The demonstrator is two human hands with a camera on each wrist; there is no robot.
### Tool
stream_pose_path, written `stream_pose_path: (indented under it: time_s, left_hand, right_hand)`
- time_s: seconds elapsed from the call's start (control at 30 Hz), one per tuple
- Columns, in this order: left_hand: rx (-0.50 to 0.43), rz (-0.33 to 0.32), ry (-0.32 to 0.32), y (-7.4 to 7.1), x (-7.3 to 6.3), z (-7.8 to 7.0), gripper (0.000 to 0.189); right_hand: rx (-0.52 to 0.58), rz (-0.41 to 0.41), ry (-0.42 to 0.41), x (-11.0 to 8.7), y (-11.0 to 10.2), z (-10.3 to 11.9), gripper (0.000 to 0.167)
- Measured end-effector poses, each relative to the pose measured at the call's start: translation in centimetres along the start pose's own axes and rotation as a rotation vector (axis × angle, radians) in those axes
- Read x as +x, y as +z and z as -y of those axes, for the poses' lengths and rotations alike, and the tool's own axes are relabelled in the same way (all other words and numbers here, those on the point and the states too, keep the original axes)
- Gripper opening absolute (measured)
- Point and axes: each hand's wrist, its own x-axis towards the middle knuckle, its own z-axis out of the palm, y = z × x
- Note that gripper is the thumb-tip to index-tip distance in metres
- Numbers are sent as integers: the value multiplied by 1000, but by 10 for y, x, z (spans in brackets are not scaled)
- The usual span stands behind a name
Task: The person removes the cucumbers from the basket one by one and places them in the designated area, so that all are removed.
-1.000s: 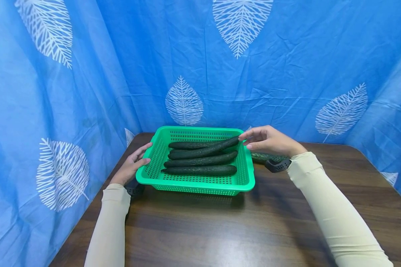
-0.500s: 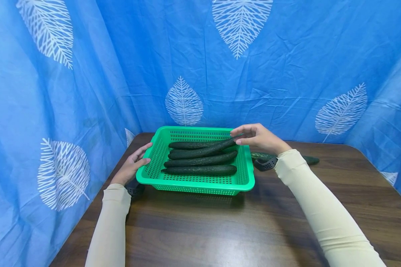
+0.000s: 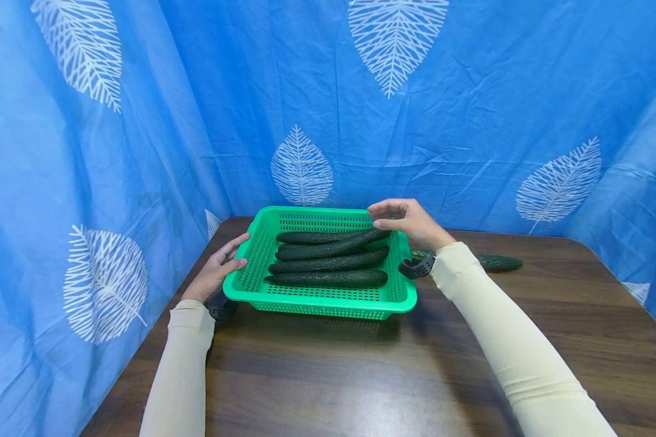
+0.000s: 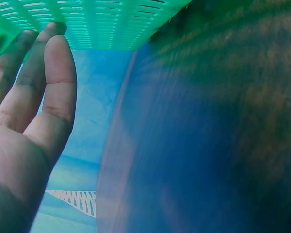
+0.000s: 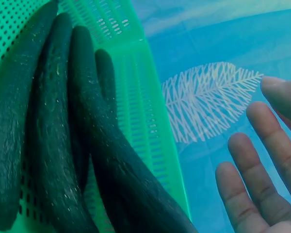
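Observation:
A green perforated plastic basket (image 3: pixel 317 299) holds several long dark cucumbers (image 3: pixel 330 278), lying side by side lengthwise. One cucumber (image 3: pixel 333 247) lies slantwise across the others, its raised right end by the basket's back right corner. My left hand (image 3: pixel 217 270) holds the basket's left rim, thumb on top; in the left wrist view its fingers (image 4: pixel 58 73) reach up to the perforated wall. My right hand (image 3: pixel 407 220) hovers over that back right corner, close above the slanted cucumber's end. In the right wrist view its fingers (image 5: pixel 266 167) are spread, with nothing between them.
Another cucumber (image 3: pixel 500 262) lies on the brown wooden table (image 3: pixel 328 376) right of the basket, partly hidden behind my right forearm. Blue curtains (image 3: pixel 470 91) with white leaf prints stand close behind the table and along its left side. Both wrists wear black bands.
My right hand has moved left and slightly up, from the basket's right rim to over its back right corner. More of the cucumber on the table shows. The left hand and basket have stayed put.

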Motion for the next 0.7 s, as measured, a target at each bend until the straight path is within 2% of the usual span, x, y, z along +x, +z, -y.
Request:
stream_pose_path:
  time_s: [0.57,0.7]
  left_hand:
    - [15,5,37,1,-1,3,68]
    - [19,4,33,0,0,4,68]
  right_hand:
    - [41,-21,-3,27,35,-5,41]
    - [23,-21,-5,32,41,-6,40]
